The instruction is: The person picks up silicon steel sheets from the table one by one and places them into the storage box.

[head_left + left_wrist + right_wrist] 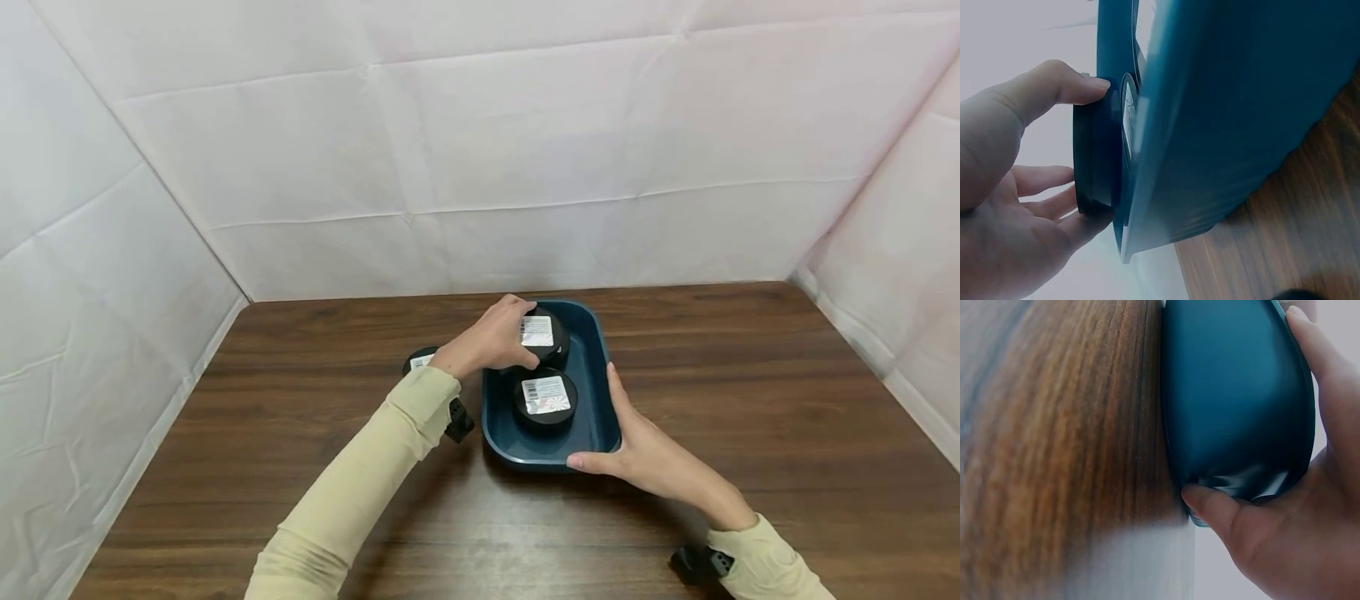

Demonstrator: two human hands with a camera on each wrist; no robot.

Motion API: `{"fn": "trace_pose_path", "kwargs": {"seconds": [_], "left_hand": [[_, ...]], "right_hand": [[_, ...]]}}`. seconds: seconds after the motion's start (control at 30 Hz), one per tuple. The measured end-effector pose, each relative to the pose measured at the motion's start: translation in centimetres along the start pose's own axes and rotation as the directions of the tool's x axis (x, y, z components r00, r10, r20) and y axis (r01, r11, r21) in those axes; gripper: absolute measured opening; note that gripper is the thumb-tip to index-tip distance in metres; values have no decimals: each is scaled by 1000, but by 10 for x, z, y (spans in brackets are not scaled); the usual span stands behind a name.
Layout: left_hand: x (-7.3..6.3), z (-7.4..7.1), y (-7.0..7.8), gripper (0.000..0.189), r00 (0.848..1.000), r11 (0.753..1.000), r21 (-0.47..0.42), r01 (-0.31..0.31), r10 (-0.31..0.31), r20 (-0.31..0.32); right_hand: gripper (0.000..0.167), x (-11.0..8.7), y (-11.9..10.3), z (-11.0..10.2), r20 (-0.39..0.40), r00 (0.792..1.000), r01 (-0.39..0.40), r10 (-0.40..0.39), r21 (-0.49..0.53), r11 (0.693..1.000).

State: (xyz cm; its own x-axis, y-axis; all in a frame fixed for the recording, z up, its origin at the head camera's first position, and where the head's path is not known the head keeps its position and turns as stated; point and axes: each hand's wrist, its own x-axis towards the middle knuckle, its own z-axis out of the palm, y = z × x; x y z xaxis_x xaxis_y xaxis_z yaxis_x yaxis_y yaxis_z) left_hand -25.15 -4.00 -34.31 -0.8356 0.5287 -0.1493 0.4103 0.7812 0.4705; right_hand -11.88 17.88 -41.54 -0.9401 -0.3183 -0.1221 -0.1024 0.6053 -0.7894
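Observation:
My left hand (487,342) grips a round black container (537,332) with a white label, thumb on one side and fingers on the other, over the far part of a dark blue tray (596,392). The left wrist view shows this held container (1091,159) at the tray's rim, with a label of another one behind it. A second round black container (545,398) sits label up in the tray's near part. My right hand (652,458) holds the tray's near right corner, thumb at the front rim, fingers along the right side.
Another labelled black container (420,360) lies on the wooden table (735,375) left of the tray, partly hidden by my left forearm. White fabric walls (510,167) stand behind the table and at both sides.

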Motion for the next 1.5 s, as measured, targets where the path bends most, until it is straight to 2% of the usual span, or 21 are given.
{"fn": "trace_pose_path", "kwargs": {"seconds": [0.47, 0.8, 1.07, 1.23, 1.5], "left_hand": [[4, 2, -4, 83, 999, 1000, 1, -15, 15, 41], [9, 4, -1, 86, 999, 1000, -16, -22, 22, 26], [10, 7, 3, 87, 999, 999, -39, -13, 15, 45], [9, 8, 4, 86, 998, 999, -27, -28, 30, 51], [8, 11, 1, 87, 1000, 999, -38, -12, 13, 24]], "right_hand": [[128, 1, -2, 2, 1, 1000, 11, -11, 1, 1000], [129, 0, -2, 1, 6, 1000, 14, -14, 7, 1000], [130, -3, 0, -1, 5, 1000, 4, -4, 1, 1000], [129, -2, 0, -2, 4, 1000, 5, -5, -4, 1000], [128, -2, 0, -1, 4, 1000, 15, -15, -4, 1000]]}}
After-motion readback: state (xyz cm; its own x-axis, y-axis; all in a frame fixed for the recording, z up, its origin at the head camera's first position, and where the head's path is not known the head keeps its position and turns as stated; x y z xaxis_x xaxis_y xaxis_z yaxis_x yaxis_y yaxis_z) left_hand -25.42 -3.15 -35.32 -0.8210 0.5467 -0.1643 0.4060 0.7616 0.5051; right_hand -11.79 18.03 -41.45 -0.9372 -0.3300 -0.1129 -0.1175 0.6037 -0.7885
